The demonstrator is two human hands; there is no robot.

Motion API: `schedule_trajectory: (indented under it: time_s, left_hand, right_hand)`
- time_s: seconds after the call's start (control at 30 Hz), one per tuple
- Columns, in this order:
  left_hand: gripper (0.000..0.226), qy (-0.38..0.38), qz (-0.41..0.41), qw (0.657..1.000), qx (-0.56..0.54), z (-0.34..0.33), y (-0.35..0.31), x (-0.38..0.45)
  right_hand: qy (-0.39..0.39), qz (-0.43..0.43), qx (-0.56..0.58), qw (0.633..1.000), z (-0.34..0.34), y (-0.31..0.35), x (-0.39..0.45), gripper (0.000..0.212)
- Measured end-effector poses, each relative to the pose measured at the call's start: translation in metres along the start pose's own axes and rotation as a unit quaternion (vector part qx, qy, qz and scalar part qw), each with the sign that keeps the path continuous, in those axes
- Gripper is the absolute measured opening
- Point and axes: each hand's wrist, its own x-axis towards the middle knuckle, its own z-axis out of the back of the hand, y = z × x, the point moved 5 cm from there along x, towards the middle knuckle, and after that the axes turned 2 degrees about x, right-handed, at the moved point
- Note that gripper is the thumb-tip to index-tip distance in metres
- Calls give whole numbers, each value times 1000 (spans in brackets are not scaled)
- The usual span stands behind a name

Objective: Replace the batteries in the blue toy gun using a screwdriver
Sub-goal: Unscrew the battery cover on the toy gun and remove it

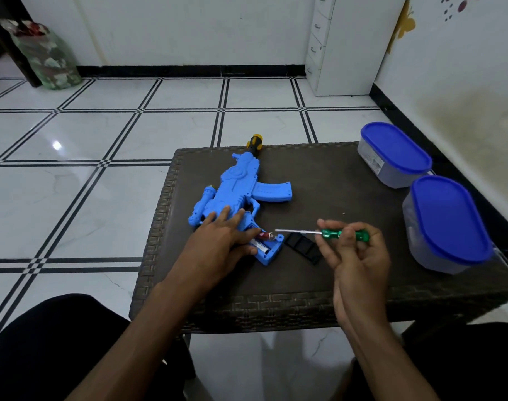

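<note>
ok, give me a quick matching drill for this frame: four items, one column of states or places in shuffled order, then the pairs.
Items:
1. screwdriver
2. black battery cover
3. toy gun
4. nearer blue-lidded container

States:
A. lying on the table with its battery compartment open
B. held in the right hand, off the table
C. off the gun, flat on the table beside the grip
D. closed, at the table's right edge

Pairs: 1-B, 2-C, 3-A, 4-D. The left hand rests on the gun.
</note>
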Motion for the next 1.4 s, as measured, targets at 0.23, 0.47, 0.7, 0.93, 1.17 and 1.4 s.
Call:
schedule_trajectory:
  time_s: [0.23,0.47,0.7,0.93,1.17,1.4]
  left_hand:
    - [46,21,6,1000,14,3,-2,2]
    - [63,-31,15,999,-32,3,4,-3]
    - [65,-55,32,998,-13,5,5,-6]
    - [64,-59,37,998,-8,6,4,-4]
    - [64,-45,43,998,4,8,0,-6]
    - [63,-50,57,997,14,4,-7,-9]
  right_hand:
    - [114,68,-143,981,-31,33,21,12]
    - [362,137,-556,736,-72,33,31,28]
    - [473,76,-607,634,-84,-8,37,52]
    - [444,123,-620,635,-88,-6,34,44]
    - [323,224,-615,684,-75,26,31,33]
    - [213,156,-675,689,-23,24,79,33]
